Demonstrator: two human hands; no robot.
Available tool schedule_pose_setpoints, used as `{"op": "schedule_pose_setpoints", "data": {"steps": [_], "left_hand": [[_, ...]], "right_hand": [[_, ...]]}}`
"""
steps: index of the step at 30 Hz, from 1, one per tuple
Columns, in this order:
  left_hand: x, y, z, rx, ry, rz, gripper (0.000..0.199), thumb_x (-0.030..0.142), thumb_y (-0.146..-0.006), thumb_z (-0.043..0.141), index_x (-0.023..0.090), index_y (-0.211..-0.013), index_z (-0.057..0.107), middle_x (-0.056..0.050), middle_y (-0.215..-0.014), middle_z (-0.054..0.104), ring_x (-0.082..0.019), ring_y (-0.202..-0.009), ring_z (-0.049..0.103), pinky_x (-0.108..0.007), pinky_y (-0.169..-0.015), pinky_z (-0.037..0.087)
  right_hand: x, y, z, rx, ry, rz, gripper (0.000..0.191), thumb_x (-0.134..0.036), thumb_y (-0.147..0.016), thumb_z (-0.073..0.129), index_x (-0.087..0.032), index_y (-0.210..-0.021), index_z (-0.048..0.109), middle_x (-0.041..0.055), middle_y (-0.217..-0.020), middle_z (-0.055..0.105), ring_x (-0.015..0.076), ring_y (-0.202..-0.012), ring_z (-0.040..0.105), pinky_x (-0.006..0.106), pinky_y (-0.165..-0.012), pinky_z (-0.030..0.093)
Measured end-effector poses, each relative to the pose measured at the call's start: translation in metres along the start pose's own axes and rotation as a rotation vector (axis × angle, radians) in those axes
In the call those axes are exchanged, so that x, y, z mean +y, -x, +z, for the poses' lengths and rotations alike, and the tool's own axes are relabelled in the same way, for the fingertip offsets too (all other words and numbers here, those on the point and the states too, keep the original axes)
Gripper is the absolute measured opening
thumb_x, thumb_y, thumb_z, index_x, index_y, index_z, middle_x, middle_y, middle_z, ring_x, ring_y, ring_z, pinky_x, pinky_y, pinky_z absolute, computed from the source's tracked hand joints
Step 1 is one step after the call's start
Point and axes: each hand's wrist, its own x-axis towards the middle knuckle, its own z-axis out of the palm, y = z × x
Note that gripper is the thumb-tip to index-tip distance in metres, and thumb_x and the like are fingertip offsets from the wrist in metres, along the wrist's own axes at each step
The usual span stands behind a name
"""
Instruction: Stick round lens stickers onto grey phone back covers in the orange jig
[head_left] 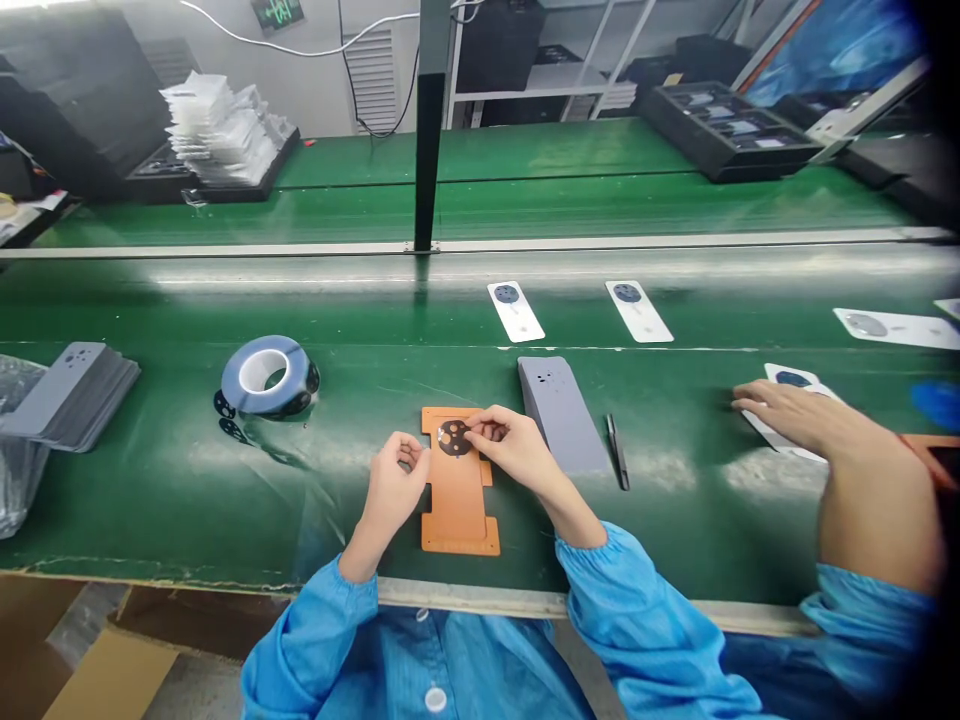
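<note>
A black disc with round holes [453, 438] is placed at the upper end of an orange plate [456, 500], which is laid lengthwise before the body, presumably so that both sides can be reached evenly. The disc's right edge is pinched by the right hand [510, 443], its fingers brought together, probably so that most of the disc is kept in sight. The left hand [397, 475] is held at the plate's left edge, its fingers curled with thumb and forefinger nearly closed; whether anything thin is gripped cannot be told.

Just to the right, a stack of grey panels [566, 415] is set within easy reach, it seems, with a slim black tool [617, 452] beside it. To the left, a blue roll [262, 375] is rested on the green counter [360, 330], with black pieces [234, 431] at its edge. Farther left, more grey panels [71, 395] are piled. Beyond, white cards [516, 312] are spaced apart; at far right, others are touched by a co-worker's hand [795, 410].
</note>
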Motion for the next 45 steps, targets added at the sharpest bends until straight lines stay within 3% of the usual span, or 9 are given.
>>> {"op": "schedule_pose_setpoints", "data": {"steps": [4, 11, 19, 26, 30, 34, 39, 42, 45], "left_hand": [[-0.006, -0.022, 0.009, -0.01, -0.014, -0.028, 0.014, 0.027, -0.079, 0.067, 0.02, -0.079, 0.055, 0.004, -0.069, 0.055, -0.011, -0.061, 0.052, -0.022, -0.06, 0.042], [0.002, -0.023, 0.012, -0.033, -0.096, -0.057, 0.015, 0.028, -0.078, 0.065, 0.021, -0.073, 0.052, 0.006, -0.062, 0.051, -0.011, -0.055, 0.048, -0.023, -0.056, 0.037], [0.005, -0.025, 0.013, -0.025, -0.138, -0.085, 0.023, 0.03, -0.075, 0.064, 0.022, -0.066, 0.044, 0.007, -0.057, 0.044, -0.01, -0.052, 0.043, -0.023, -0.054, 0.032], [-0.002, -0.024, 0.013, -0.039, -0.152, -0.077, 0.018, 0.028, -0.073, 0.063, 0.022, -0.067, 0.047, 0.007, -0.059, 0.047, -0.009, -0.053, 0.041, -0.022, -0.055, 0.033], [-0.002, -0.024, 0.01, -0.054, -0.133, -0.069, 0.017, 0.029, -0.073, 0.064, 0.022, -0.068, 0.049, 0.006, -0.06, 0.048, -0.01, -0.055, 0.044, -0.022, -0.056, 0.033], [0.0, -0.025, 0.009, -0.034, -0.159, -0.071, 0.018, 0.03, -0.074, 0.063, 0.022, -0.067, 0.049, 0.006, -0.06, 0.049, -0.011, -0.056, 0.046, -0.023, -0.056, 0.034], [0.003, -0.025, 0.009, -0.019, -0.204, -0.072, 0.021, 0.028, -0.073, 0.064, 0.022, -0.062, 0.046, 0.006, -0.057, 0.049, -0.012, -0.055, 0.047, -0.024, -0.056, 0.032], [0.002, -0.026, 0.008, -0.016, -0.186, -0.063, 0.021, 0.027, -0.072, 0.063, 0.022, -0.061, 0.047, 0.006, -0.056, 0.049, -0.012, -0.055, 0.046, -0.024, -0.056, 0.032], [-0.003, -0.029, 0.006, -0.006, -0.146, -0.062, 0.018, 0.024, -0.072, 0.061, 0.022, -0.061, 0.047, 0.006, -0.055, 0.049, -0.012, -0.054, 0.047, -0.024, -0.056, 0.032]], "right_hand": [[-0.003, 0.001, 0.002, 0.006, 0.01, -0.032, 0.012, -0.028, -0.079, 0.07, -0.02, -0.088, 0.075, 0.0021, -0.079, 0.068, 0.0151, -0.065, 0.057, 0.031, -0.064, 0.05], [-0.008, 0.003, 0.002, 0.011, 0.039, -0.058, 0.009, -0.028, -0.08, 0.07, -0.022, -0.084, 0.074, 0.0017, -0.078, 0.064, 0.0153, -0.066, 0.055, 0.031, -0.065, 0.048], [0.008, -0.001, -0.008, -0.033, -0.046, 0.144, 0.028, -0.043, -0.076, 0.078, -0.018, -0.086, 0.071, 0.0022, -0.076, 0.069, 0.0169, -0.067, 0.061, 0.032, -0.065, 0.05], [-0.001, 0.011, -0.006, 0.003, -0.054, 0.139, 0.022, -0.041, -0.082, 0.071, -0.019, -0.089, 0.071, 0.0052, -0.086, 0.073, 0.0189, -0.076, 0.067, 0.034, -0.073, 0.054], [-0.011, 0.011, -0.032, 0.157, 0.135, -0.017, 0.02, -0.038, -0.089, 0.063, -0.022, -0.096, 0.073, 0.0062, -0.091, 0.071, 0.0211, -0.081, 0.067, 0.037, -0.076, 0.054], [-0.003, -0.016, -0.084, 0.278, 0.449, -0.144, 0.031, -0.038, -0.088, 0.065, -0.024, -0.115, 0.072, 0.011, -0.119, 0.067, 0.0302, -0.112, 0.063, 0.046, -0.1, 0.049], [0.02, -0.05, -0.128, 0.109, 0.625, -0.001, 0.066, -0.049, -0.083, 0.072, -0.023, -0.142, 0.059, 0.0158, -0.148, 0.05, 0.0385, -0.138, 0.046, 0.053, -0.114, 0.039], [0.026, -0.058, -0.133, 0.033, 0.593, 0.02, 0.062, -0.05, -0.083, 0.072, -0.025, -0.138, 0.062, 0.0133, -0.146, 0.054, 0.035, -0.135, 0.051, 0.05, -0.115, 0.039], [0.026, -0.059, -0.132, 0.088, 0.545, -0.015, 0.046, -0.047, -0.081, 0.075, -0.027, -0.122, 0.071, 0.0093, -0.139, 0.061, 0.0317, -0.128, 0.057, 0.047, -0.111, 0.042]]}}
